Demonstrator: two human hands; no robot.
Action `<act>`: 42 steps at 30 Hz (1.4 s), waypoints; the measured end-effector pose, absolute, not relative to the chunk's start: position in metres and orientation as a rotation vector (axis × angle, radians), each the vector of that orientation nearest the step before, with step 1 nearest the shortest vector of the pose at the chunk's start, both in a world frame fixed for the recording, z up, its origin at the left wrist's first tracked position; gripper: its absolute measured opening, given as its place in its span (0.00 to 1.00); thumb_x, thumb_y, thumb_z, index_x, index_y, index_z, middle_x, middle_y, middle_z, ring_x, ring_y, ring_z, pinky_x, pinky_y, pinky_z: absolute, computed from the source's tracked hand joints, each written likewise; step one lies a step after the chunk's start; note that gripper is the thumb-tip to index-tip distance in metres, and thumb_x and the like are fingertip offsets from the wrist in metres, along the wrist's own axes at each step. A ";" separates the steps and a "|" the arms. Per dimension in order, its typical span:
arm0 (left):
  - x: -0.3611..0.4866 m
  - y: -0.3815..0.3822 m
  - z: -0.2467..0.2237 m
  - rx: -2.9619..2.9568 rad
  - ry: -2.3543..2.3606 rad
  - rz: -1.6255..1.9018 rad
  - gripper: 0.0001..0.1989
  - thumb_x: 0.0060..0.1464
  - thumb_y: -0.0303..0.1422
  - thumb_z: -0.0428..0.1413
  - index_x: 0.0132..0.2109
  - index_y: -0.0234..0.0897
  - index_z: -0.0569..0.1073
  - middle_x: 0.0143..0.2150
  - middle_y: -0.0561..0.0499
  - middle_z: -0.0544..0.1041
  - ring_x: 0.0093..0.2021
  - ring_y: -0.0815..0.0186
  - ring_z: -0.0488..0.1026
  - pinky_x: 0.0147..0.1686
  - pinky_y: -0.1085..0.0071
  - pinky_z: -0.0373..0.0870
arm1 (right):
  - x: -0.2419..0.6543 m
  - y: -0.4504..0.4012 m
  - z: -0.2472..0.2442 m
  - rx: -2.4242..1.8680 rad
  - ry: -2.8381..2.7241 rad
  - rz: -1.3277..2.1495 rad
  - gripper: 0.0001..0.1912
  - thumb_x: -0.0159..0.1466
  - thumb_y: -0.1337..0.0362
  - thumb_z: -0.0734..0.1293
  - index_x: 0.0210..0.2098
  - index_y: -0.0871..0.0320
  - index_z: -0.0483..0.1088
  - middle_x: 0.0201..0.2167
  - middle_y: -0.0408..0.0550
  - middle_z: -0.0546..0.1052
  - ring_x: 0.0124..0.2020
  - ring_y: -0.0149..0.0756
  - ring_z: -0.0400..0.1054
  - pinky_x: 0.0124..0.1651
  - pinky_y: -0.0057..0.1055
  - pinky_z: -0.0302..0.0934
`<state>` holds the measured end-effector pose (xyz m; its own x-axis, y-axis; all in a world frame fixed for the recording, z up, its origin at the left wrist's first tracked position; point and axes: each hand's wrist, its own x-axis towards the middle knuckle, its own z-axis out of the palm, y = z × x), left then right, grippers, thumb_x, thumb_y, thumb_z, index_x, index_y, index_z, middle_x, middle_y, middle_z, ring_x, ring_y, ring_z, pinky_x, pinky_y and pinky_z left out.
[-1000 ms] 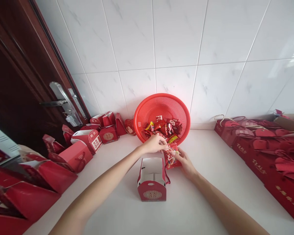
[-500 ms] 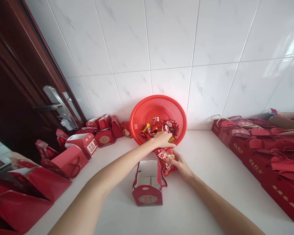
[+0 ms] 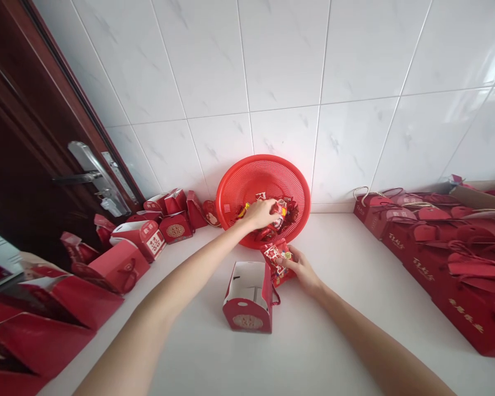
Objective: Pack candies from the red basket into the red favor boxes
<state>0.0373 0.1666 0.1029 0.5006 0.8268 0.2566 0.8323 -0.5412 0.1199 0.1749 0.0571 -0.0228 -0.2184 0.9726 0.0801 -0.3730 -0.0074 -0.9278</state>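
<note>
My left hand (image 3: 262, 213) reaches into a red plastic colander (image 3: 247, 170) that leans toward the tiled wall. Its fingers are closed on a red-wrapped candy (image 3: 279, 220), above several other candies. In front of the colander, my right hand (image 3: 303, 268) grips a red printed packet (image 3: 277, 258) by its right side. The packet's top edge is close to the colander's rim. Just left of it stands a red gift box (image 3: 247, 322), its top open and white inside. A cord handle (image 3: 276, 297) hangs at the box's right side. Inside the box, little can be made out.
Along the left, several red gift boxes (image 3: 124, 264) stand near a dark door (image 3: 20, 110) with a metal handle (image 3: 88, 165). On the right are rows of red boxes (image 3: 421, 264) with cord handles. All rest on a white tabletop (image 3: 334, 352) against a tiled wall (image 3: 284, 66).
My left hand has moved up and left, deeper over the candies, and a candy now shows at its fingers. My right hand still holds the packet. The view has shifted slightly.
</note>
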 end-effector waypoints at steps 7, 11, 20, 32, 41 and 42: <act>-0.014 0.196 0.128 -2.426 -1.839 -1.014 0.19 0.61 0.31 0.55 0.58 0.32 0.70 0.43 0.42 0.82 0.44 0.58 0.79 0.47 0.67 0.70 | 0.174 0.054 -0.018 -0.791 -1.083 1.491 0.22 0.50 0.53 0.79 0.40 0.55 0.74 0.38 0.46 0.81 0.37 0.42 0.74 0.42 0.35 0.66; -0.032 0.202 0.125 -2.305 -1.920 -0.949 0.27 0.57 0.27 0.58 0.63 0.26 0.65 0.47 0.36 0.80 0.50 0.52 0.76 0.51 0.61 0.70 | 0.174 0.055 -0.018 -0.776 -1.081 1.492 0.23 0.49 0.53 0.79 0.41 0.55 0.74 0.38 0.46 0.81 0.37 0.42 0.74 0.42 0.36 0.65; 0.001 0.188 0.105 -2.737 -1.403 -0.601 0.12 0.55 0.29 0.57 0.43 0.39 0.82 0.44 0.47 0.80 0.45 0.60 0.77 0.50 0.67 0.71 | 0.174 0.055 -0.020 -0.766 -1.074 1.508 0.21 0.51 0.54 0.78 0.40 0.54 0.74 0.39 0.46 0.81 0.38 0.42 0.74 0.42 0.36 0.66; 0.048 0.175 0.069 -2.765 -1.300 -0.224 0.03 0.50 0.27 0.61 0.32 0.33 0.81 0.38 0.36 0.81 0.47 0.47 0.78 0.48 0.61 0.69 | 0.175 0.060 -0.025 -0.775 -1.087 1.502 0.23 0.51 0.54 0.78 0.42 0.55 0.74 0.39 0.48 0.82 0.39 0.44 0.76 0.43 0.37 0.68; 0.034 0.187 0.074 -2.766 -1.379 -0.368 0.07 0.50 0.26 0.57 0.31 0.37 0.81 0.38 0.43 0.80 0.42 0.54 0.78 0.45 0.66 0.71 | 0.175 0.062 -0.025 -0.804 -1.050 1.478 0.23 0.50 0.52 0.79 0.41 0.55 0.74 0.38 0.47 0.81 0.39 0.45 0.75 0.43 0.38 0.67; 0.031 0.188 0.075 -2.772 -1.384 -0.410 0.08 0.52 0.27 0.56 0.32 0.38 0.81 0.40 0.43 0.80 0.42 0.55 0.78 0.45 0.66 0.71 | 0.175 0.062 -0.025 -0.810 -1.045 1.470 0.23 0.50 0.52 0.79 0.41 0.55 0.74 0.39 0.47 0.81 0.40 0.45 0.75 0.43 0.38 0.67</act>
